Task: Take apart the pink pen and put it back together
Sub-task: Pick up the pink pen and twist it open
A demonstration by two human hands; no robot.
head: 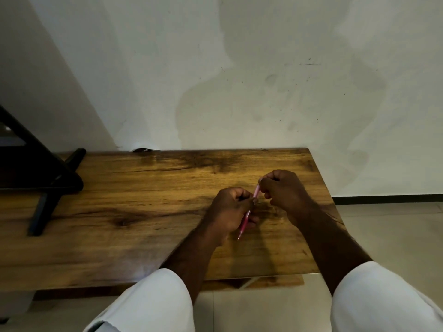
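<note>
Above the right-hand half of the surface (143, 212), clear of the wood, the pink pen (256, 191) is held between both hands. Left hand (227, 209): fingers curled round the lower barrel, gripping it. Right hand (285, 188): fingers closed in a pinch on the upper end. Whether the two sections are already loosened cannot be told, as the left thumb hides the joint.

Assessment: the step in hand appears to be unscrewing or pulling off the upper section. It is best done with the left hand holding the barrel steady and the right hand alone turning, in line with the barrel so nothing bends. The work should be done over the surface, so that a spring or refill, if one drops, lands on the wood.

Orientation: the long axis runs diagonally, upper end towards the surface's far right corner and tapered end towards its near edge, tilted slightly down.
</note>
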